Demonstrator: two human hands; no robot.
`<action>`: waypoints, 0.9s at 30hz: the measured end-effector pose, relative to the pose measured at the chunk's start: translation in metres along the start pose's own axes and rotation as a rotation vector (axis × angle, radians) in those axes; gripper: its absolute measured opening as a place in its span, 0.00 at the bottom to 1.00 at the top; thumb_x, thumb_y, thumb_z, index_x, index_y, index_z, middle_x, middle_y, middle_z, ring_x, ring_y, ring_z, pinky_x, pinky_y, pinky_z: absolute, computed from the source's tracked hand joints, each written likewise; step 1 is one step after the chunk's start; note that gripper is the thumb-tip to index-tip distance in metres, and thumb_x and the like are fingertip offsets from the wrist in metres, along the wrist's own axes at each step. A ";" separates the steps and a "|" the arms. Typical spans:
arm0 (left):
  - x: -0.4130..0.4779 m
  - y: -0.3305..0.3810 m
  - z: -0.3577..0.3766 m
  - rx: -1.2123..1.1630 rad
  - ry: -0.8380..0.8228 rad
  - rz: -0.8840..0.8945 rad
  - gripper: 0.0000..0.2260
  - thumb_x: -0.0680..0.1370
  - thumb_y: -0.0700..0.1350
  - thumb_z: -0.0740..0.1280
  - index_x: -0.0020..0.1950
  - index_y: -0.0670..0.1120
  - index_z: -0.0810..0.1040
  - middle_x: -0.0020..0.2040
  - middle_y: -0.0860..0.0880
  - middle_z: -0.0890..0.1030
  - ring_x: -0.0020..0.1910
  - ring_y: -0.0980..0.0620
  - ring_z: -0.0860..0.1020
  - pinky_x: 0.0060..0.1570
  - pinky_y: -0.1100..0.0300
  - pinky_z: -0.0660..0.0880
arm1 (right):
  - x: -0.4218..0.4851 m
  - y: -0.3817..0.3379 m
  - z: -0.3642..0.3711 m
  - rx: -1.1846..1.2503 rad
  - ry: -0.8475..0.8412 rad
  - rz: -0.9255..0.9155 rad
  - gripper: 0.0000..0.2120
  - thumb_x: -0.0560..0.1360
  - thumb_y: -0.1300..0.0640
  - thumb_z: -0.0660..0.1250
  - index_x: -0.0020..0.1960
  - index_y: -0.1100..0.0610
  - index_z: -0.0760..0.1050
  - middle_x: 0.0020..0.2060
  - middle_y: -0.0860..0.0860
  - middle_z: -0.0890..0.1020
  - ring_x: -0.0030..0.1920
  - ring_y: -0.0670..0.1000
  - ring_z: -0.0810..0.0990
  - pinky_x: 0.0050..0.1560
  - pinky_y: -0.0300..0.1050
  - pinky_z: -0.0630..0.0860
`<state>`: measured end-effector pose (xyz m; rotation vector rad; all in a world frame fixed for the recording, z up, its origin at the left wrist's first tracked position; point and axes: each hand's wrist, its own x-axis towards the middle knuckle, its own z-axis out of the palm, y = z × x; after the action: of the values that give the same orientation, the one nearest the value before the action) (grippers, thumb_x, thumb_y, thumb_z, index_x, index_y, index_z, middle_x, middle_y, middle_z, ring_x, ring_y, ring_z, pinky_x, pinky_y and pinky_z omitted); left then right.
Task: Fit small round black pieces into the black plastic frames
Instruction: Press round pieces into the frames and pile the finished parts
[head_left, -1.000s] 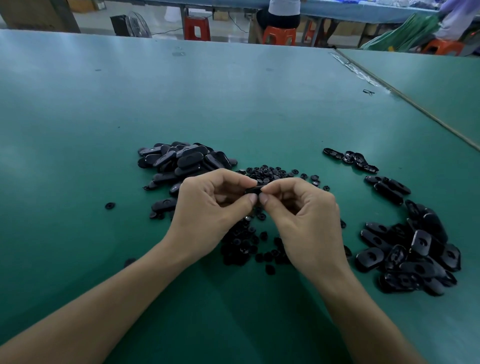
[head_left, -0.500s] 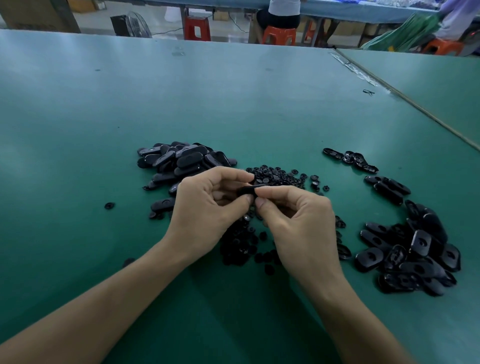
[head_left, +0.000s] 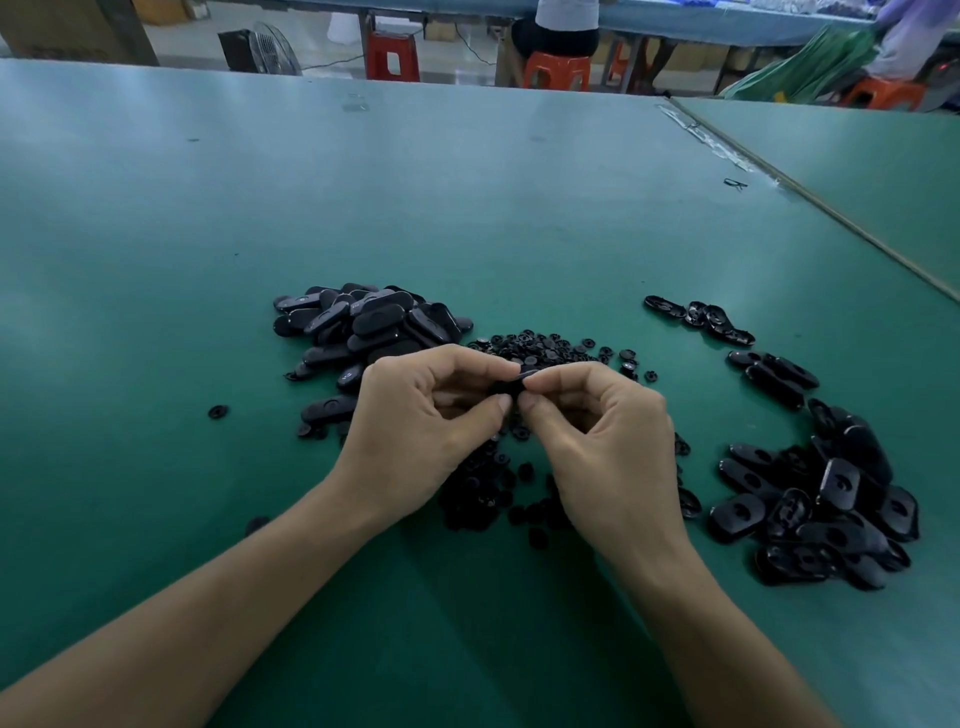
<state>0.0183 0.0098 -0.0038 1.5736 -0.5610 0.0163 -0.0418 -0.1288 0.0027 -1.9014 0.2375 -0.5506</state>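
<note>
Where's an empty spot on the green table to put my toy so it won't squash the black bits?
The far half of the table, beyond the left pile of frames, is bare. So is the left side, past one stray round piece. It is crowded in the middle, over the small round pieces, and by the right pile.

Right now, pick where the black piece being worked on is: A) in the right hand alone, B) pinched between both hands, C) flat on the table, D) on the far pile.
B: the left hand and right hand both pinch the black piece between them.
</note>
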 end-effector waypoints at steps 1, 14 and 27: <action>0.000 0.000 0.000 0.006 0.006 0.002 0.10 0.71 0.38 0.74 0.48 0.52 0.84 0.43 0.52 0.87 0.43 0.53 0.86 0.45 0.64 0.80 | -0.001 -0.001 0.000 -0.005 -0.001 -0.009 0.06 0.74 0.60 0.74 0.43 0.49 0.83 0.36 0.41 0.85 0.38 0.41 0.84 0.42 0.38 0.81; 0.004 -0.002 -0.002 0.048 0.087 -0.007 0.14 0.72 0.33 0.76 0.47 0.51 0.82 0.41 0.54 0.86 0.40 0.57 0.84 0.42 0.63 0.81 | -0.002 -0.004 0.000 -0.032 -0.063 -0.084 0.10 0.75 0.62 0.73 0.51 0.47 0.86 0.44 0.41 0.85 0.46 0.39 0.83 0.49 0.33 0.78; 0.003 -0.001 -0.003 -0.063 -0.004 -0.072 0.14 0.72 0.32 0.75 0.50 0.49 0.82 0.41 0.49 0.86 0.38 0.54 0.84 0.41 0.62 0.81 | 0.014 0.006 -0.017 0.005 -0.182 -0.079 0.10 0.73 0.62 0.76 0.49 0.48 0.84 0.42 0.41 0.87 0.44 0.39 0.85 0.48 0.34 0.79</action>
<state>0.0219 0.0113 -0.0038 1.5313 -0.5036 -0.0585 -0.0374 -0.1508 0.0059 -1.9489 0.0430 -0.4270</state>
